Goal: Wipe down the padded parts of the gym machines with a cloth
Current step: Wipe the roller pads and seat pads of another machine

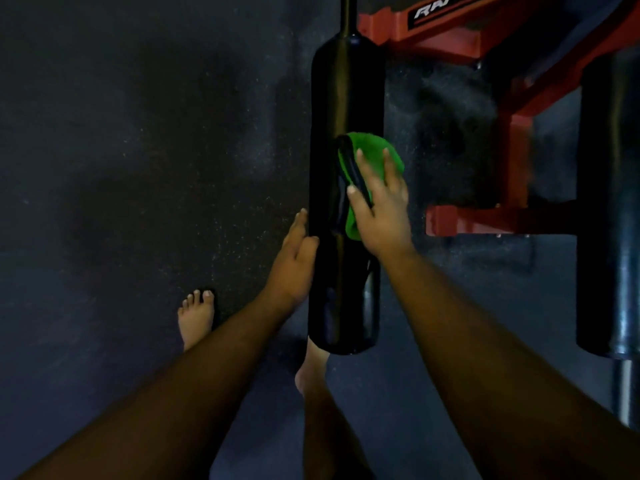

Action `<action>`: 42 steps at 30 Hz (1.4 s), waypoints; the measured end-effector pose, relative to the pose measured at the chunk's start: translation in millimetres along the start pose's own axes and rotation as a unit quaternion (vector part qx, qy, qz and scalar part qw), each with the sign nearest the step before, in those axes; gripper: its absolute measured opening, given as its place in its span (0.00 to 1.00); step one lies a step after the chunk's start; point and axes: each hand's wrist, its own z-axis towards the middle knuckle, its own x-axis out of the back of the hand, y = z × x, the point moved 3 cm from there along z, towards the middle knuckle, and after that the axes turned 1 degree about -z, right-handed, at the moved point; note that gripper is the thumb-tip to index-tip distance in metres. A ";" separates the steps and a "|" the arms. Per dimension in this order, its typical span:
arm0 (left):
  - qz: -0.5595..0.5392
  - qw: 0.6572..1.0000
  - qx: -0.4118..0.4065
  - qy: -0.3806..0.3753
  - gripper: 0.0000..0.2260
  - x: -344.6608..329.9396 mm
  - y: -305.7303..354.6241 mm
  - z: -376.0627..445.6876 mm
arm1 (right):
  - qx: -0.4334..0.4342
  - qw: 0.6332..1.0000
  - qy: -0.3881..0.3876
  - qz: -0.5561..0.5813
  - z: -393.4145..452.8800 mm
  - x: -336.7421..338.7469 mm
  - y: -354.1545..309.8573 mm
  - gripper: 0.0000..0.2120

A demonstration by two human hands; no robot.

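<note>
We take the black padded roller (346, 98) at the centre as our landmark; it runs lengthwise away from us, narrowing into a dark bar at its far end. Our right hand (381, 209) lies on the roller's right flank, fingers straight and slightly spread, pressing a green cloth (375, 150) flat against the padding. The cloth bunches out past the fingertips and shows a dark edge (351, 171) along its left side, under the thumb. Our left hand (294, 258) rests against the roller's left side, nearer to us than the cloth, fingers straight and held together, the thumb touching the pad; it grips nothing.

To the right of the roller stands a red steel frame (450, 36) bearing white lettering, only partly legible. Further right, well apart from the roller, a second black padded roller (606, 202) lies parallel to it, with a bare metal bar (625, 389) coming out of its near end. Below the roller is dark speckled flooring (138, 168). One bare foot (197, 317) stands to the roller's left, and the other foot (313, 368) shows just under its near end.
</note>
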 end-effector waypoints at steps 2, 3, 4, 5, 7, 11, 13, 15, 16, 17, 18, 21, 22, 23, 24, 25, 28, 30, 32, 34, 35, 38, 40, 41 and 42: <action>0.003 1.000 0.007 -0.006 0.36 0.0 1.6 -0.9 | 0.009 1.000 0.005 -0.014 -52.4 -4.2 8.5 0.25; 0.005 1.000 0.009 -0.011 0.37 -1.0 1.3 -1.2 | 0.013 1.000 0.001 -0.012 -86.1 -5.9 13.4 0.26; 0.007 1.000 0.013 -0.016 0.36 -2.3 6.1 -3.3 | 0.012 1.000 -0.010 -0.008 -120.2 -7.3 16.1 0.26; 0.007 1.000 0.015 -0.019 0.35 -4.9 7.9 -5.6 | 0.008 1.000 -0.028 -0.006 -153.0 -9.1 16.3 0.26; 0.006 1.000 0.014 -0.026 0.30 -7.9 11.2 -6.4 | -0.007 0.999 -0.051 -0.009 -186.8 -13.5 12.0 0.27; 0.005 1.000 -0.015 -0.017 0.30 -7.9 3.9 8.3 | -0.033 0.999 0.009 0.008 -98.6 -19.1 -7.8 0.26; 0.013 0.999 -0.040 -0.002 0.32 -4.9 1.4 19.3 | -0.021 0.998 0.050 -0.010 -25.1 -11.6 -19.4 0.26; 0.020 0.998 -0.057 0.008 0.32 -2.3 -1.8 30.0 | -0.006 0.998 0.060 -0.032 10.6 -4.7 -25.5 0.25; 0.024 0.998 -0.058 0.009 0.32 -2.2 -3.9 32.4 | -0.003 0.998 0.056 -0.034 5.2 -4.0 -22.5 0.26; 0.025 0.998 -0.060 0.012 0.32 -1.9 -4.8 33.4 | 0.008 0.998 0.054 -0.033 -11.7 -5.3 -19.0 0.26; 0.023 0.998 -0.056 0.012 0.32 -2.4 -4.7 31.7 | 0.014 0.998 0.045 -0.034 -39.4 -9.0 -14.1 0.27; 0.013 0.999 -0.033 -0.012 0.33 -7.8 1.7 23.2 | 0.000 1.000 0.005 -0.013 -132.6 -19.1 2.5 0.28; 0.019 0.999 -0.027 -0.020 0.33 -9.1 2.8 21.4 | -0.014 1.000 -0.001 0.012 -140.0 -20.1 6.3 0.27; 0.025 0.999 -0.021 -0.025 0.33 -10.0 2.7 22.1 | -0.030 0.999 -0.002 0.034 -127.6 -19.0 8.2 0.27; 0.030 0.999 -0.019 -0.026 0.34 -10.2 3.3 25.0 | -0.048 0.998 0.008 0.041 -102.2 -16.4 6.6 0.27; 0.033 0.999 -0.024 -0.023 0.34 -11.2 3.3 28.4 | -0.053 0.997 0.024 0.045 -70.2 -12.3 1.2 0.27; 0.035 0.998 -0.052 0.005 0.35 -13.4 11.7 39.4 | -0.022 0.997 0.071 0.021 35.4 -0.1 -23.3 0.28; 0.022 0.998 -0.061 0.007 0.34 -20.0 20.0 48.4 | -0.027 0.996 0.083 0.030 70.6 6.8 -26.9 0.27; 0.006 0.998 -0.067 0.019 0.34 -19.5 23.7 51.3 | -0.002 0.996 0.082 0.043 56.1 3.7 -20.4 0.26; -0.007 0.998 -0.057 0.024 0.34 -17.2 22.7 54.0 | 0.009 0.996 0.076 0.039 3.0 -6.2 -8.1 0.25; -0.013 0.998 -0.053 0.023 0.34 -16.6 24.1 53.2 | 0.004 0.997 0.065 0.037 -28.4 -10.1 -3.3 0.25; -0.006 0.998 -0.060 0.005 0.34 -15.9 41.9 55.7 | -0.024 0.998 0.038 0.048 -47.0 -6.8 -3.3 0.27; 0.013 0.998 -0.063 -0.001 0.34 -14.9 46.4 64.8 | -0.050 0.998 0.031 0.035 9.4 -1.7 -8.7 0.29; 0.023 0.997 -0.069 0.000 0.34 -13.4 44.4 69.6 | -0.052 0.998 0.035 0.029 47.0 0.7 -13.2 0.30; 0.033 0.996 -0.079 0.001 0.33 -12.6 40.4 72.7 | -0.047 0.998 0.042 0.031 84.5 4.7 -17.1 0.30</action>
